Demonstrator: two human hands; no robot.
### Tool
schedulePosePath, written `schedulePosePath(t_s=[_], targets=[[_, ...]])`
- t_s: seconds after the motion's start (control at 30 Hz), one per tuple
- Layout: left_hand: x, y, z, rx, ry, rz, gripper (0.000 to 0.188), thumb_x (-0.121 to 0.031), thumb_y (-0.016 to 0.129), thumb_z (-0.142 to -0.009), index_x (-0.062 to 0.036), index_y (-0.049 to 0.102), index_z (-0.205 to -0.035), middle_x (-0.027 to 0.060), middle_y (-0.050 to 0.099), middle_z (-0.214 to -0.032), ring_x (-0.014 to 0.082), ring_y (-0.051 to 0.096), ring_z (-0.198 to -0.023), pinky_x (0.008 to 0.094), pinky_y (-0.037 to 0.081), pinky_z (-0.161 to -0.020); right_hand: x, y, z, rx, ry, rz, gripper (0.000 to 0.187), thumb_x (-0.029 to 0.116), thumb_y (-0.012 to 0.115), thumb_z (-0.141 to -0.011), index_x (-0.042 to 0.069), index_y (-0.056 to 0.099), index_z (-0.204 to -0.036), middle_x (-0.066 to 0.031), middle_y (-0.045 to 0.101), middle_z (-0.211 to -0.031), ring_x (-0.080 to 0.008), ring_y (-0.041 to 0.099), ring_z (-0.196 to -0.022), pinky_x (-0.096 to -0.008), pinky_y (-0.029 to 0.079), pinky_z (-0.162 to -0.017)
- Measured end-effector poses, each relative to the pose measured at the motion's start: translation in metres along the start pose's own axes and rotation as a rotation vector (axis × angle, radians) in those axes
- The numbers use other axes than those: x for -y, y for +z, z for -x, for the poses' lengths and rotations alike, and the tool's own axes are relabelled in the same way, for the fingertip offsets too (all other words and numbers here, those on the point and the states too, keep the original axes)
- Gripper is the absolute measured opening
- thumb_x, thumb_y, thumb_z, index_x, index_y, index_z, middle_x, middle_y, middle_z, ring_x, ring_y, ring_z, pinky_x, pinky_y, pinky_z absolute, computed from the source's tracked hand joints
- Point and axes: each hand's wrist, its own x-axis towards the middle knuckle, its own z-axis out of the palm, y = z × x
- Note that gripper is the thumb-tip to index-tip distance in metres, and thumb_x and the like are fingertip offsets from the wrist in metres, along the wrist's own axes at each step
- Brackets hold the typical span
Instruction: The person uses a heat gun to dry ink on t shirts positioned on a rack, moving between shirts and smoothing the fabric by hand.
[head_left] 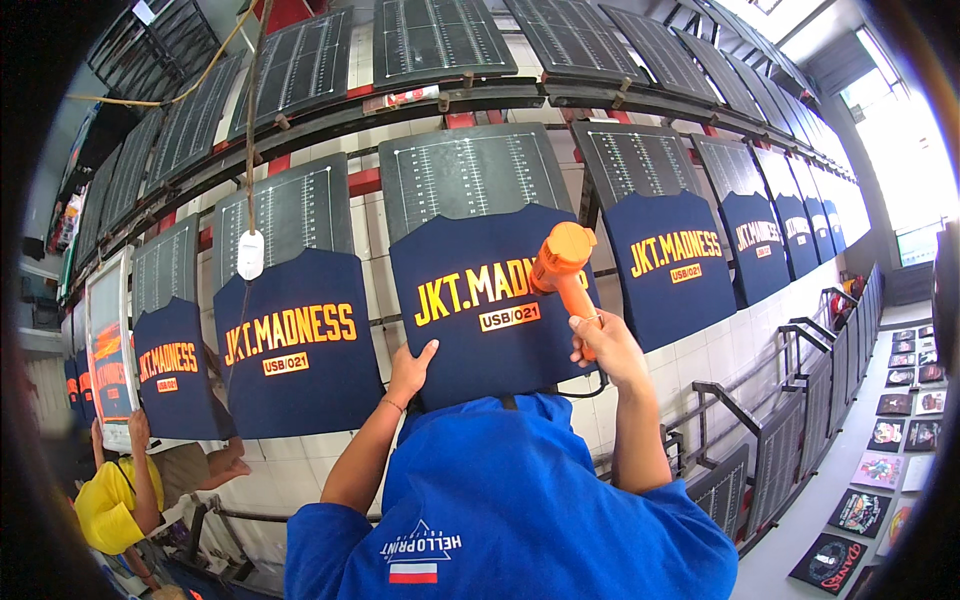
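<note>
A navy T-shirt [470, 370] with yellow-orange lettering is stretched over a dark board in front of me. At its lower left edge is my left hand [408, 374], thumb on top and the other fingers partly hidden along the edge; it appears to grip the shirt and board there. My right hand [610, 348] is closed round the handle of an orange hair dryer [568, 258], held over the shirt's right side. The dryer's wide head covers part of the lettering, and a black cord hangs from its handle.
Similar navy shirts [300, 390] lie on boards to both sides. Another row of black boards [440, 40] stands beyond a metal rail. A white switch [250, 256] hangs on a cord. At left, a person in yellow [120, 505] holds a framed screen [112, 345]. Black racks [780, 440] stand at right.
</note>
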Motion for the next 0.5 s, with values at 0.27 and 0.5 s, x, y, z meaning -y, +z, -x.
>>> schedulePosePath(t_s=[0.27, 0.5], targets=[[0.000, -0.003, -0.001, 0.039, -0.006, 0.040, 0.044, -0.033, 0.067, -0.094, 0.0069, 0.065, -0.112, 0.0174, 0.072, -0.100, 0.0243, 0.069, -0.090, 0.0359, 0.053, -0.082, 0.003, -0.002, -0.015, 0.015, 0.019, -0.107, 0.030, 0.031, 0.064, -0.096, 0.002, 0.058, -0.102, -0.0006, 0.058, -0.072, -0.0093, 0.061, -0.057, -0.0223, 0.049, -0.051], [-0.001, -0.004, -0.002, 0.056, -0.013, 0.024, 0.044, -0.034, 0.067, -0.094, 0.0069, 0.066, -0.110, 0.0178, 0.073, -0.098, 0.0250, 0.070, -0.089, 0.0363, 0.054, -0.081, 0.004, 0.000, -0.024, -0.016, 0.010, -0.107, 0.029, 0.031, 0.064, -0.096, 0.003, 0.058, -0.096, -0.0003, 0.057, -0.070, -0.0094, 0.060, -0.057, -0.0233, 0.049, -0.051]])
